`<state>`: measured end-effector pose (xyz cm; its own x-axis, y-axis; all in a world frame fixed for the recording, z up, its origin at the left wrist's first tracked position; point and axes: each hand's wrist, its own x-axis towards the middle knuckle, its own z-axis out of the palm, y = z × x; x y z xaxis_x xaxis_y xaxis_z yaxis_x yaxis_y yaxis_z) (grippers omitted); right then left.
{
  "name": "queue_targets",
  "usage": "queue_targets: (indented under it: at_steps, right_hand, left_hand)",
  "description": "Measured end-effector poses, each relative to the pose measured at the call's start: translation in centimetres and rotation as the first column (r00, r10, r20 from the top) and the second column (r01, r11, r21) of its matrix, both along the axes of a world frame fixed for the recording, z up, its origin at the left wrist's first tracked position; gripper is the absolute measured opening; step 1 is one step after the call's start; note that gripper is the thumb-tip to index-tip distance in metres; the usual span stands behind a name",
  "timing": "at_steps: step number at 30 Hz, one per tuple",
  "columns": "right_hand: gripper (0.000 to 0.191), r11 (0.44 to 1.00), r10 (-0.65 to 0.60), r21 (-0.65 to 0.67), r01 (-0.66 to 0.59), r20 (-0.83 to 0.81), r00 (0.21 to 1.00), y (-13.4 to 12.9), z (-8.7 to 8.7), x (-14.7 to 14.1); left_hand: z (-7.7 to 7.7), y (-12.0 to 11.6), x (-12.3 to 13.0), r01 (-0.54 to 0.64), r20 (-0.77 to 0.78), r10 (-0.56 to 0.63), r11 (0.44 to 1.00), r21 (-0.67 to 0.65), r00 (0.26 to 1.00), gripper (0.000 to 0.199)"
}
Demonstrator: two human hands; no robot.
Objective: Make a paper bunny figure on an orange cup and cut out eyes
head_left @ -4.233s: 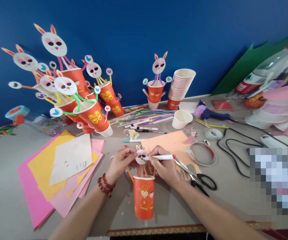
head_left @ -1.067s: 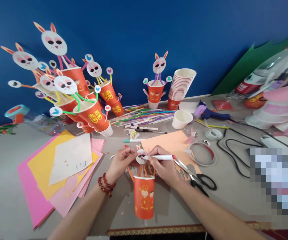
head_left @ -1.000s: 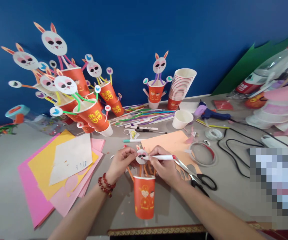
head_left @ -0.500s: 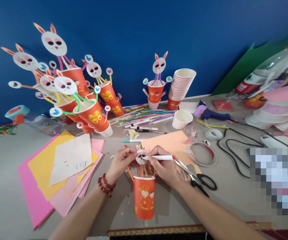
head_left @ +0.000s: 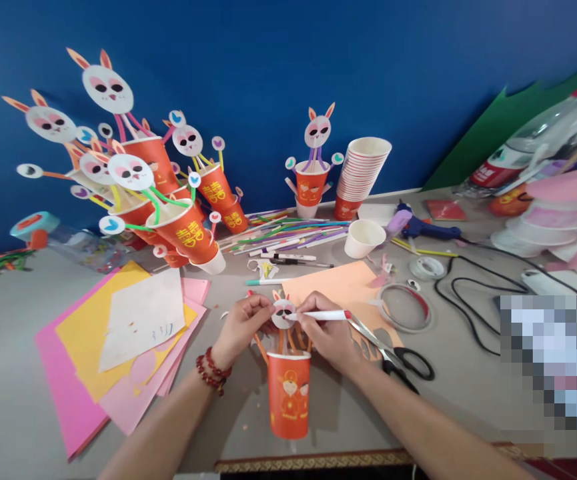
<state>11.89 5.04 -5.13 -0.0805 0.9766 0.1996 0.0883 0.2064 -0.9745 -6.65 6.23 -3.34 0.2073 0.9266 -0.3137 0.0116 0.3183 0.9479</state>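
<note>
Fingers curl nearly closed on the left hand and the right hand. One flat peach paper sheet lies at one o'clock from them; an upright red yellow-printed paper cup stands at six o'clock. At its twelve o'clock, the left hand pinches a round white paper rabbit face by its nine o'clock edge; the right hand grips a slim white red-ended marker, tip at the face.

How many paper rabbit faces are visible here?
7: one rabbit face between the hands, one beside the stacked cups, five at left: topmost, leftmost, rightmost, one in front, one behind that. More may be hidden.
</note>
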Motion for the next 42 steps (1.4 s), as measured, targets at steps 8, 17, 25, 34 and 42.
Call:
queue_targets:
  at_steps: [8, 17, 25, 34, 42]
  right_hand:
    - [0.011, 1.0, 0.006, 0.013, -0.005, -0.023, 1.0, 0.06, 0.03, -0.01]
    - [0.013, 1.0, -0.007, 0.011, 0.007, -0.001, 1.0, 0.06, -0.02, 0.06]
    - [0.012, 1.0, -0.02, 0.012, 0.02, 0.002, 1.0, 0.11, 0.01, 0.05]
    - [0.013, 0.999, -0.041, -0.006, 0.041, -0.015, 0.999, 0.01, 0.3, 0.03]
    - [0.013, 0.999, -0.027, -0.023, 0.027, 0.0, 1.0, -0.02, 0.47, 0.01]
  left_hand:
    - [0.33, 0.04, 0.06, 0.002, -0.007, -0.002, 1.0, -0.006, 1.0, 0.031]
    - [0.35, -0.05, 0.04, 0.001, -0.005, -0.001, 1.0, -0.006, 1.0, 0.03]
    - [0.54, -0.02, 0.13, -0.001, -0.002, 0.001, 1.0, -0.012, 1.0, 0.032]
    - [0.57, -0.08, 0.16, -0.004, -0.004, 0.004, 1.0, -0.015, 1.0, 0.033]
    - [0.75, -0.06, 0.28, -0.02, -0.011, 0.02, 1.0, -0.014, 1.0, 0.035]
